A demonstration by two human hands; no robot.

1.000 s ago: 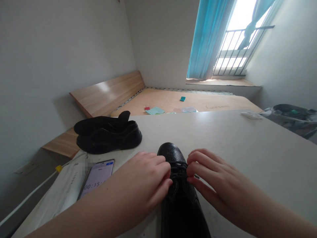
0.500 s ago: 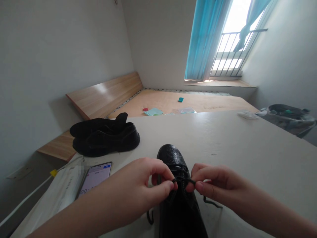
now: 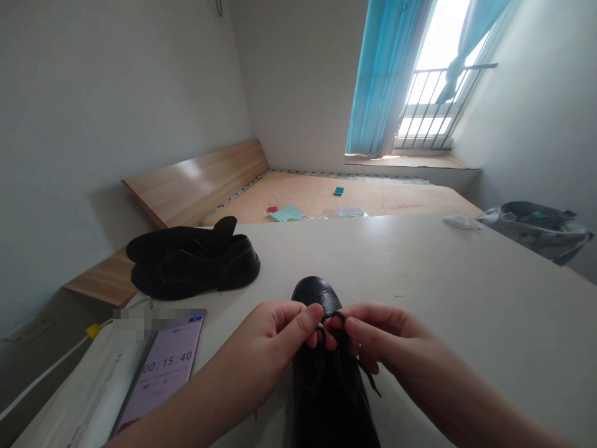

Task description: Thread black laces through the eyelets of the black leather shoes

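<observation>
A black leather shoe (image 3: 315,290) stands on the white table, its toe pointing away from me. Over its lacing my left hand (image 3: 284,333) pinches a dark shoelace between thumb and fingers. My right hand (image 3: 380,333) is closed on the same shoelace (image 3: 338,315), which curves up in a small loop at the fingertips. A loose lace end (image 3: 370,379) hangs down the shoe's right side below my right hand. The two hands nearly touch, and they cover most of the eyelets and the lacing.
Left on the table (image 3: 420,267) lie a black shoe (image 3: 200,267) and a black insole-like piece (image 3: 163,242). A phone (image 3: 163,367) showing a timer rests beside my left forearm. A small clear packet (image 3: 461,222) lies at the far right, near a lined bin (image 3: 536,230).
My hands have come closer together over the shoe, and the lace stretched between them is now bent into loops. The view has shifted slightly, showing more of the phone.
</observation>
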